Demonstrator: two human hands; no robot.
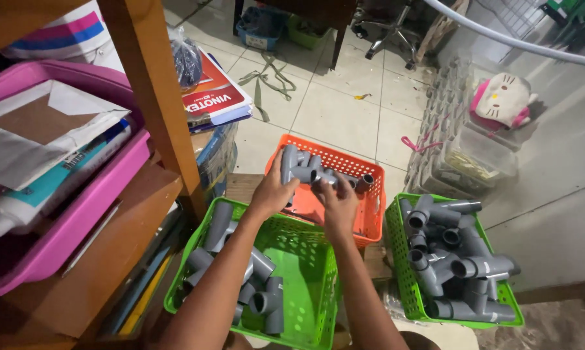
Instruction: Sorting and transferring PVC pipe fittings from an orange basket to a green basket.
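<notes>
Head view: both hands apparently grip grey pipe fittings over the orange basket.

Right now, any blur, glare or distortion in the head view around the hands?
Head view: left hand and right hand slightly soft over the orange basket; grey pipe fittings readable. Wide-angle bend at edges, wooden post leaning. Soft sheen on floor tiles, no harsh shadows.

Grey plastic pipe fittings, a joined cluster of elbows and tees, held up over the orange basket at 12 o'clock. One open socket faces 3 o'clock. Left hand grips the 9 o'clock end, right hand the underside.
</notes>
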